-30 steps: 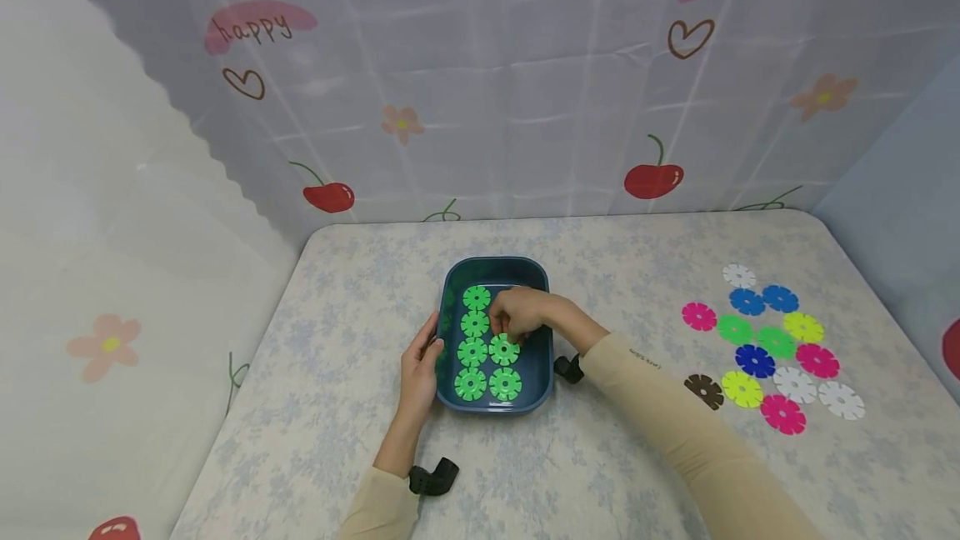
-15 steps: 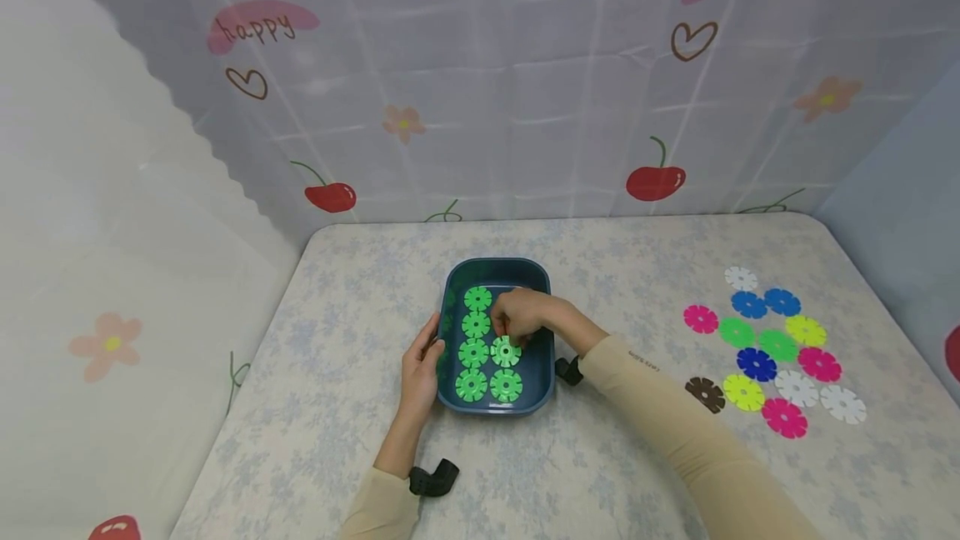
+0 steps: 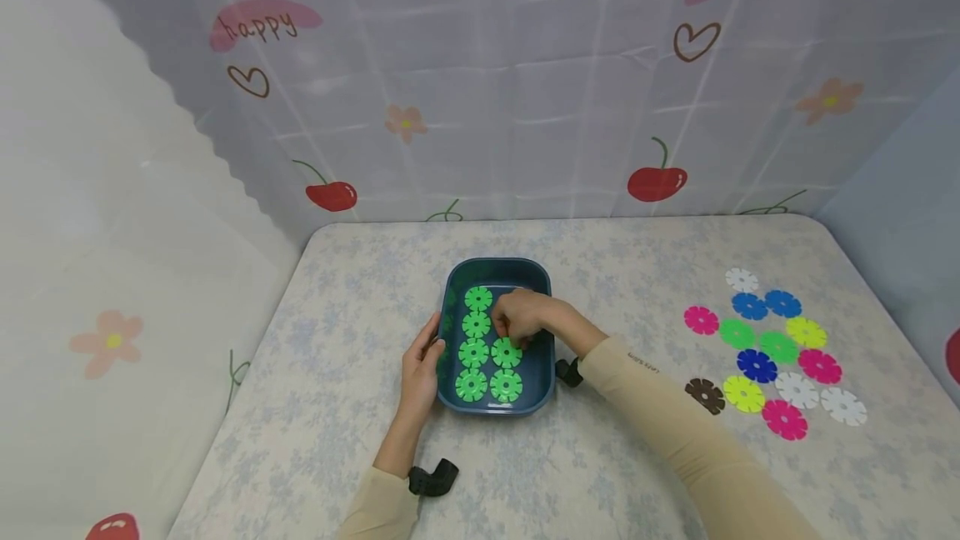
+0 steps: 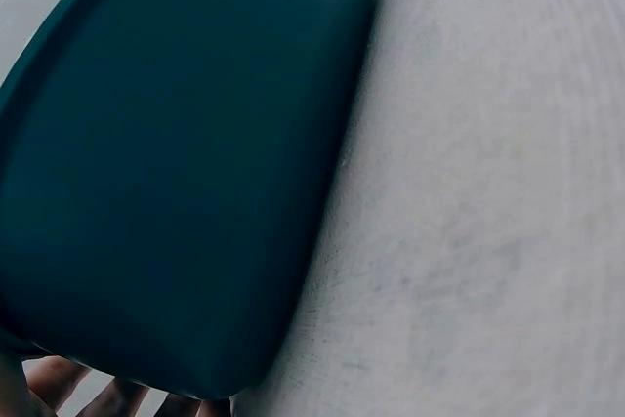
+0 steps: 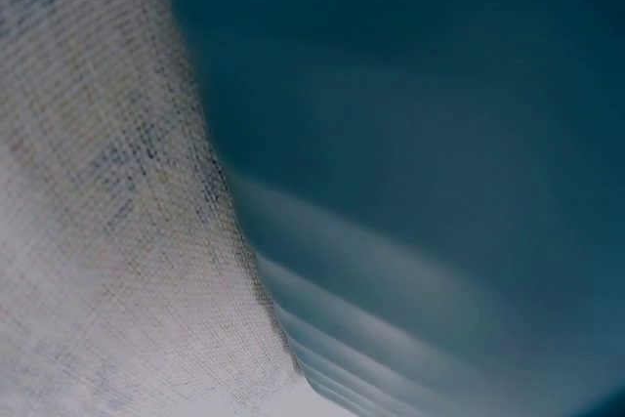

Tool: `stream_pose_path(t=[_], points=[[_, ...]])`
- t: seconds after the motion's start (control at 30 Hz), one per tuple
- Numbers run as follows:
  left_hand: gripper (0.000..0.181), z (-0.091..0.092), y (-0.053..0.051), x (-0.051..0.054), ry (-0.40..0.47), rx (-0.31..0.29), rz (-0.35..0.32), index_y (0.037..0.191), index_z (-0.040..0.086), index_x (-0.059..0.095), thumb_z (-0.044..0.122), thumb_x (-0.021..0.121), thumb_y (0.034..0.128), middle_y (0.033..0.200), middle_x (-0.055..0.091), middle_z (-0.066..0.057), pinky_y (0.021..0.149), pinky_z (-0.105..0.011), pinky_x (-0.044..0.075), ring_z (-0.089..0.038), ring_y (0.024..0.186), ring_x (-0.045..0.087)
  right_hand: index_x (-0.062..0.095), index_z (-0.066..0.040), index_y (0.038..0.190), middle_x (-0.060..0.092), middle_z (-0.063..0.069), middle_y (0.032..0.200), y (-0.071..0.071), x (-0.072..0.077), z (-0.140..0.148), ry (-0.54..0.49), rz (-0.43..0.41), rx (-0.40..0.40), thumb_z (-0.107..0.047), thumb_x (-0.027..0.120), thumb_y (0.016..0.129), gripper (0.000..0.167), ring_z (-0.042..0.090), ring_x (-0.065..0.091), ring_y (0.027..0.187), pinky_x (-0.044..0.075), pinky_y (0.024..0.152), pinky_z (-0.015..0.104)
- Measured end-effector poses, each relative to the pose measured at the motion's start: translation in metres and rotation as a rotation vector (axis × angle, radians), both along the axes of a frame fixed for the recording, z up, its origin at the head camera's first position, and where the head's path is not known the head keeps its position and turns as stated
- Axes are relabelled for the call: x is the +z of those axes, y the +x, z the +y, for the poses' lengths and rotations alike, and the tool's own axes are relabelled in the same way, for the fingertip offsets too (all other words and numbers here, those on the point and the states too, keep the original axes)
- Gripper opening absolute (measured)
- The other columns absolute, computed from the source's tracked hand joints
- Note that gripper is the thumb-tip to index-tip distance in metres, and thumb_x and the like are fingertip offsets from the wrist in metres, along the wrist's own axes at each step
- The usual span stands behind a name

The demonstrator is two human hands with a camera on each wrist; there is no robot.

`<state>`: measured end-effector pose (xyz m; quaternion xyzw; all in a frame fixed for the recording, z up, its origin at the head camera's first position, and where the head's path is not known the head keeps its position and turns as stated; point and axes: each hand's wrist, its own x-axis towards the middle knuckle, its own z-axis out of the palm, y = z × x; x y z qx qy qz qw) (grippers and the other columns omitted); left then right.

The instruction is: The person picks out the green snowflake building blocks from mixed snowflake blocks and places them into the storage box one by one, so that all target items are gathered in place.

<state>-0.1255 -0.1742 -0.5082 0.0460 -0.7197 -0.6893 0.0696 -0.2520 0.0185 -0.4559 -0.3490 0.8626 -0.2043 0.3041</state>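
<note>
A dark blue-green plastic bin stands on the table, with two columns of green notched plastic discs inside. My left hand holds the bin's left side, its thumb at the rim and its fingers along the outer wall. The left wrist view shows those fingers beside the bin wall. Inside the bin, my right hand has curled fingers and pinches the upper edge of a green disc in the right column; its fingertips are partly hidden. The right wrist view shows just the bin's outer wall and the cloth.
On the table's right side lie loose notched discs in several colours, among them a pink disc, a brown disc and a white disc. A patterned cloth covers the table. Behind it hangs a printed curtain.
Both hands have stayed in nearly the same place. The green disc under my right fingertips shifts very slightly, tilting a little and then lying flatter. The head view drifts a few pixels.
</note>
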Motion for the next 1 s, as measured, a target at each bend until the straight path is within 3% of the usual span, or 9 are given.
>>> stream_pose_path(t=[0.43,0.7,1.0], points=[[0.047,-0.001,0.0007,-0.0013,0.0,-0.005,-0.002,0.15,0.01,0.04,0.011,0.044,0.1036,0.157,0.036,-0.009,0.098,-0.007,0.035,-0.028,0.143,0.035,0.068,-0.008,0.077,0.064,0.003,0.073,0.0,-0.0028,-0.0012,0.024,0.001,-0.02,0.007,0.07,0.079,0.015,0.015,0.065,0.057,0.051,0.054,0.029],[0.047,-0.0009,-0.0002,-0.0026,0.011,-0.013,0.003,0.15,0.009,0.039,0.009,0.043,0.1037,0.157,0.035,-0.009,0.098,-0.007,0.035,-0.027,0.144,0.034,0.066,-0.011,0.073,0.064,0.002,0.069,-0.0001,-0.0015,-0.0014,0.027,0.003,-0.021,0.0,0.079,0.076,0.017,0.015,0.065,0.057,0.052,0.055,0.03],[0.047,-0.0013,-0.0005,-0.0028,0.008,-0.004,-0.005,0.15,0.009,0.04,0.008,0.042,0.1034,0.156,0.036,-0.008,0.098,-0.007,0.035,-0.027,0.143,0.036,0.065,-0.013,0.071,0.065,0.002,0.067,0.0003,-0.0006,-0.0026,0.045,0.024,-0.018,-0.001,0.079,0.075,0.019,0.015,0.063,0.056,0.048,0.053,0.026]])
